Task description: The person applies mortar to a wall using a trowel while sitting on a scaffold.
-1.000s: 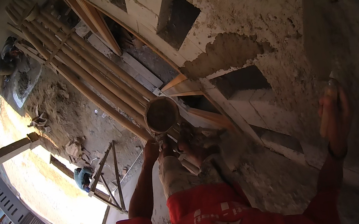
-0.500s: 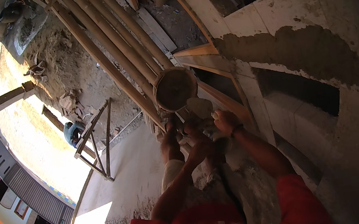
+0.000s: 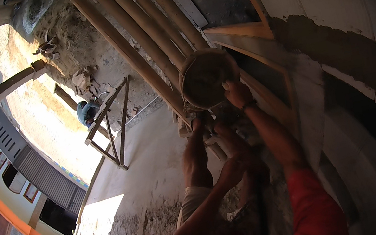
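I look down from a height along a wall. A round pan (image 3: 201,78) of grey mortar sits on the bamboo poles (image 3: 137,51) in front of me. My right hand (image 3: 236,93) reaches forward and grips the pan's lower right rim. My left hand (image 3: 236,163) is lower, against my bent knee, and is dark and blurred; whether it holds anything does not show. My bare foot (image 3: 197,128) rests just under the pan. My red sleeve (image 3: 312,206) fills the lower edge.
To the right rises the wall, with a band of wet grey plaster (image 3: 334,38) and a wooden window frame (image 3: 252,27). Far below are a concrete floor (image 3: 143,175), a wooden trestle (image 3: 112,125), a person in blue (image 3: 85,112) and rubble (image 3: 80,81).
My right hand came off the wall at the right and down to the pan's rim. My view swung downward, and the pan now looks closer and larger.
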`<state>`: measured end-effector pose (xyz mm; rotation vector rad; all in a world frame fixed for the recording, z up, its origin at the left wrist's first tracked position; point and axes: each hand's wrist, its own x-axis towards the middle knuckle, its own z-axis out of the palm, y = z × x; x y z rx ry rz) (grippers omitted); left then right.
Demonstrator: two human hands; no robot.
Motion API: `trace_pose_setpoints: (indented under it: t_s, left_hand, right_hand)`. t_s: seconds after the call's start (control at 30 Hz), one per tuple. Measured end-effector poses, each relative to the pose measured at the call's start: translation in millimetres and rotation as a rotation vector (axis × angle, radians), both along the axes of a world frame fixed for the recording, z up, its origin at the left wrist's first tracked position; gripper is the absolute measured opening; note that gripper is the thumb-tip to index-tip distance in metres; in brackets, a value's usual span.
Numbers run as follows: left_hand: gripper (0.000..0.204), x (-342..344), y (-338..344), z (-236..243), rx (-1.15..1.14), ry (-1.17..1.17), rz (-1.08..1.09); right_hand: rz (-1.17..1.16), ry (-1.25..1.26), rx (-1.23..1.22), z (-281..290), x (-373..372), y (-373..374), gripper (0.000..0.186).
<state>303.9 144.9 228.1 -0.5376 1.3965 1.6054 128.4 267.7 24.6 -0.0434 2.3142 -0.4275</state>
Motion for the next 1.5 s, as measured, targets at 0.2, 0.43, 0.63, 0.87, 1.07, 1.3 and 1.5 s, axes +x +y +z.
trace_pose_setpoints:
  t_s: [0.2,0.43,0.63,0.87,1.07,1.3,1.5]
  left_hand:
    - [0.036,6,-5,-5,-0.001,-0.059,0.012]
    - [0.035,-11,-8,0,-0.046,0.068,-0.106]
    - [0.035,-12,-11,2,-0.066,0.101,-0.012]
    - [0.036,-27,-11,35,-0.203,0.362,-0.077]
    - [0.038,-82,-26,113,-0.203,0.704,-0.129]
    - [0.041,-107,-78,106,-0.344,0.478,-0.138]
    - [0.034,-113,-132,123,-0.472,0.584,-0.354]
  right_hand:
    - [-0.127,0.131,-0.149,-11,28,2,0.042]
    - [-0.094,0.062,-0.160,26,33,39,0.032]
    - [-0.165,0.138,-0.390,182,26,48,0.036]
    - [-0.191,0.289,-0.266,514,-9,72,0.043]
    - [-0.033,0.218,-0.383,751,-39,86,0.047]
    - [-0.095,0.129,-0.547,827,-34,105,0.048]
    - [-0.736,0.691,-0.110,882,-6,179,0.058]
